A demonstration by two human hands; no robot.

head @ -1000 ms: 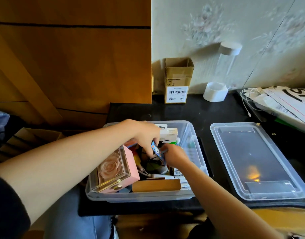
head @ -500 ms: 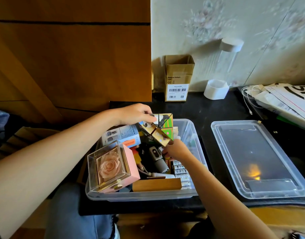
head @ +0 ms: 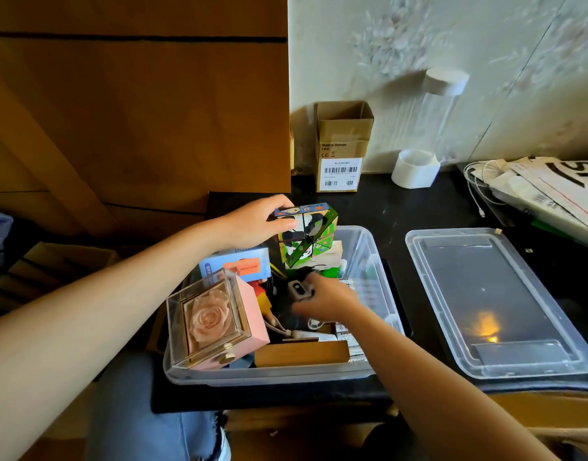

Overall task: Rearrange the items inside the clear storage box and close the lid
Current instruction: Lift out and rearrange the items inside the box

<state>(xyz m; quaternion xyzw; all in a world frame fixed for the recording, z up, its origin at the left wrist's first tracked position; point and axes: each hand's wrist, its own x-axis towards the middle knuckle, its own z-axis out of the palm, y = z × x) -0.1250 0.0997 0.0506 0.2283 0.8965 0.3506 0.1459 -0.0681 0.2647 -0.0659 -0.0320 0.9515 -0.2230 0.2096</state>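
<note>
- Since half a second ago the left hand (head: 256,224) has lifted the picture cube (head: 306,239) higher — it now stands squared up above the far end of the clear storage box (head: 369,372), where before it was partly unfolded at the rim.
- Left fingers and thumb curl round the cube's upper left corner and grip it.
- Meanwhile the right hand (head: 326,299) has gone deeper into the middle of the box, its fingers curled round a small grey gadget (head: 297,289), holding it.
- At the near left corner of the box a pink rose case (head: 216,322) with a clear front leans tilted against the wall.
- Just beside it, along the near wall, lies a flat wooden block (head: 301,353).
- Behind the rose case sits a light blue carton (head: 237,266) with an orange label.
- The lid (head: 495,302) lies off the box — flat on the dark table (head: 402,207), just to the right of it, inner side up.
- Far against the wall stand a cardboard box (head: 342,148) and a clear tube with a white cap (head: 444,104); papers and a white cable lie at the far right.
</note>
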